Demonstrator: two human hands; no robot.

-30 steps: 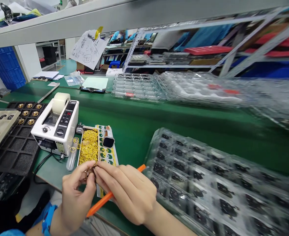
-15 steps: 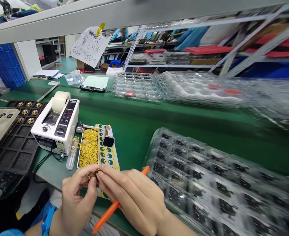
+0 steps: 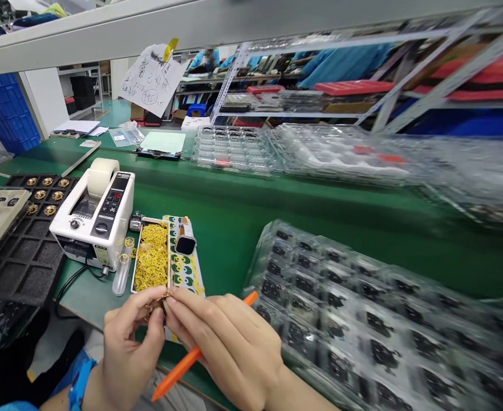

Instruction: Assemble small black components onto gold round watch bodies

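Note:
My left hand (image 3: 128, 342) is closed, its thumb and fingers pinching a small gold-coloured metal part (image 3: 159, 303) that is mostly covered. Against that same part press the fingertips of my right hand (image 3: 238, 345), which are held together. An orange pen-like stick (image 3: 175, 375) is tucked in my right hand, passing under the fingers and poking out on both sides. Just beyond my fingers stands a white box (image 3: 169, 268) full of yellow rings (image 3: 152, 257). Beside the box lies a sheet with green and yellow shapes (image 3: 183, 268), with a smartwatch (image 3: 185, 244) on it.
A white tape dispenser (image 3: 125, 197) stands left of the box, near a clear tube (image 3: 122, 277). Farther left, a black foam tray (image 3: 31, 251) holds several gold round parts. Clear trays of black parts (image 3: 380, 319) fill the right side. More clear trays (image 3: 234, 149) line the back.
The view has shifted slightly, so the bench items appear a little farther left. Both hands keep their grip on the gold part, and the orange stick is still in my right hand.

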